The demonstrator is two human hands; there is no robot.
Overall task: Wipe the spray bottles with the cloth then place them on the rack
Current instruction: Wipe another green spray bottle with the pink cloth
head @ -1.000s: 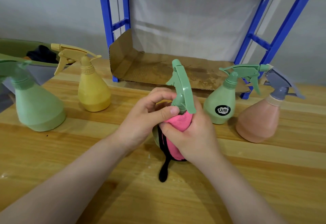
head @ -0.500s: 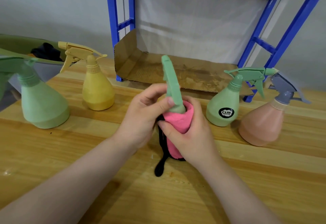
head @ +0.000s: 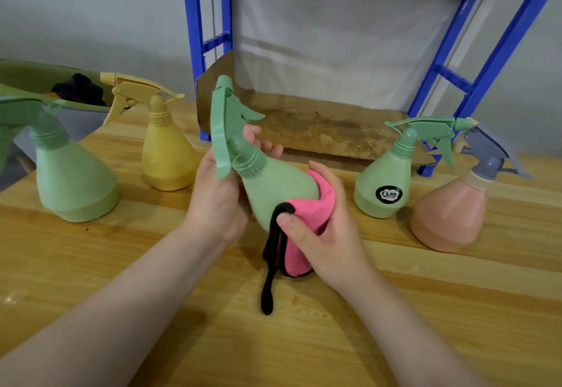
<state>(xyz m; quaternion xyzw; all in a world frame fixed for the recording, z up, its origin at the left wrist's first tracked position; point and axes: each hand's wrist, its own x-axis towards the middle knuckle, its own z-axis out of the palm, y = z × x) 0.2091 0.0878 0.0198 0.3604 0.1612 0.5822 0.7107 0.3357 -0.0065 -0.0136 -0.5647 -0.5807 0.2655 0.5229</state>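
Held bottle (head: pixel 273 191), green, at frame centre above the table (head: pixel 121 265), tilted, nozzle toward 11 o'clock. Left hand (head: pixel 219 201) grips its neck just under the trigger head. Right hand (head: pixel 316 234) wraps the pink cloth (head: pixel 313 207) round the base, thumb pressing the cloth's black edge. Standing bottles: green (head: pixel 73 185) at 9 o'clock, yellow (head: pixel 167 161) at 10, green labelled (head: pixel 386 185) and peach (head: pixel 450 210) at 3. Blue rack (head: pixel 474 88) at 12, cardboard (head: pixel 322 128) on its floor.

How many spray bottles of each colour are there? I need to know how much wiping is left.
Green plastic spray bottles: 3
Yellow plastic spray bottle: 1
Peach plastic spray bottle with a grey trigger: 1
Total: 5
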